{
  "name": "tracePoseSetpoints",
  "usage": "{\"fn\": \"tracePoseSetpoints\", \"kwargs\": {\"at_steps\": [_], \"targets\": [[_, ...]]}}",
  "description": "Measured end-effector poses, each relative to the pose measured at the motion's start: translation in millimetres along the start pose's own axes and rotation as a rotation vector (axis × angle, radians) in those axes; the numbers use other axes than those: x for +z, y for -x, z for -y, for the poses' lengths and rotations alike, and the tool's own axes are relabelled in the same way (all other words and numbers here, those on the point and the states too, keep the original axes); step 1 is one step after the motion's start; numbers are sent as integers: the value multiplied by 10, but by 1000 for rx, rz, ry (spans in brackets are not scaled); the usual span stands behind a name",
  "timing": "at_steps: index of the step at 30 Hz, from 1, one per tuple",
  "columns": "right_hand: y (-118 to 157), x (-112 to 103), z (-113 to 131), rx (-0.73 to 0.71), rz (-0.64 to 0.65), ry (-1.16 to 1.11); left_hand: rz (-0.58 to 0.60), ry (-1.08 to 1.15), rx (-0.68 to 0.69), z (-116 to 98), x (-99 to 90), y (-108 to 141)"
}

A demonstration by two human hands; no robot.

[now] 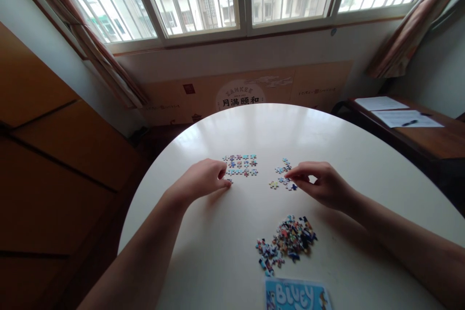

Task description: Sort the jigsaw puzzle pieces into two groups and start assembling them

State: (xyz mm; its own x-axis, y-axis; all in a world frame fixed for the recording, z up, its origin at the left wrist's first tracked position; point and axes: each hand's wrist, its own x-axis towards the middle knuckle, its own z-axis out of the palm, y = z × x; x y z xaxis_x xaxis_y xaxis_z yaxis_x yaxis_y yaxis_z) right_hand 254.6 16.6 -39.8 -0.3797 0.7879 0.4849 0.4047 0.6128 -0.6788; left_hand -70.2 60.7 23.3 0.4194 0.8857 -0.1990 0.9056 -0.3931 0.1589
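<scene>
Puzzle pieces seemingly being set in rows.
Rows (241, 163) lie mid-surface (203, 252); at nine o'clock the left hand (205, 177) curls, thumb at a piece (231, 181), grip unclear. At three, the right hand's (323, 184) fingertips nearly meet over a loose cluster (273, 185), hold unclear. Pile (292, 237) near five. Aligning calls for light nudging.

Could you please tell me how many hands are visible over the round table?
2. The left hand is at the left end of the rows of puzzle pieces; the right hand is by the loose cluster of pieces. No others show.
</scene>
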Motion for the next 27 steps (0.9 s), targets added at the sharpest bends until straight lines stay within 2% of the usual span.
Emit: {"fn": "tracePoseSetpoints", "kwargs": {"at_steps": [4,11,18,27], "targets": [[1,-8,5,-3,-1,0,-43,-4,2,29,-1,-13],[-7,-6,25,-20,-10,0,-138,-13,-70,107,-103,43],[0,-2,19,-10,-3,-2,-48,-23,-50,59,-60,-5],[-1,-1,41,-22,-11,-9,-45,-27,-34,76,7,-49]]}}
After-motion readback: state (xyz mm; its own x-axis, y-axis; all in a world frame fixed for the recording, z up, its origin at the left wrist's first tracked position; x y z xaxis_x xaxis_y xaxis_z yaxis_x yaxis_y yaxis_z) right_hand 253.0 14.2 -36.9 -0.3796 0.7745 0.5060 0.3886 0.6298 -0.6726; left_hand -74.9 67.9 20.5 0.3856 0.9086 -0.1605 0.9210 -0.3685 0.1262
